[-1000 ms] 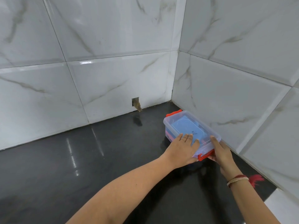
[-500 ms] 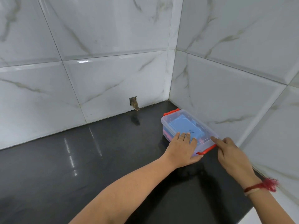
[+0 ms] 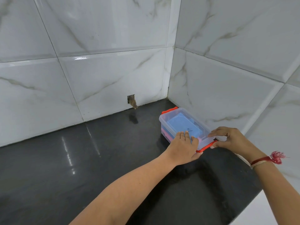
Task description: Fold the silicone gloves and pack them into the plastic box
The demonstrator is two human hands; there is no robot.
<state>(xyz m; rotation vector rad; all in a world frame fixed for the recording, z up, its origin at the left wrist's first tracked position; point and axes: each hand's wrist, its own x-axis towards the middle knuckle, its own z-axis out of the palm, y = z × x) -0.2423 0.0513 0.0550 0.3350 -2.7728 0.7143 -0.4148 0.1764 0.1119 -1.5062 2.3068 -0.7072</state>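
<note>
Clear plastic box shows blue and pink gloves inside; left grip flat on it, right grip pinching its orange clip.

Both forearms reach forward. The left hand lies flat, fingers straight. The right hand pinches the near end of the clear red-clasped plastic box.

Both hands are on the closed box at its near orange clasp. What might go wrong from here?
1. The right hand pinches the near orange clasp. Whether it is latched is unclear, so it may spring open.
2. The left hand presses flat on top of the plastic box, which sits on a glossy black countertop, so the box might slide.
</note>
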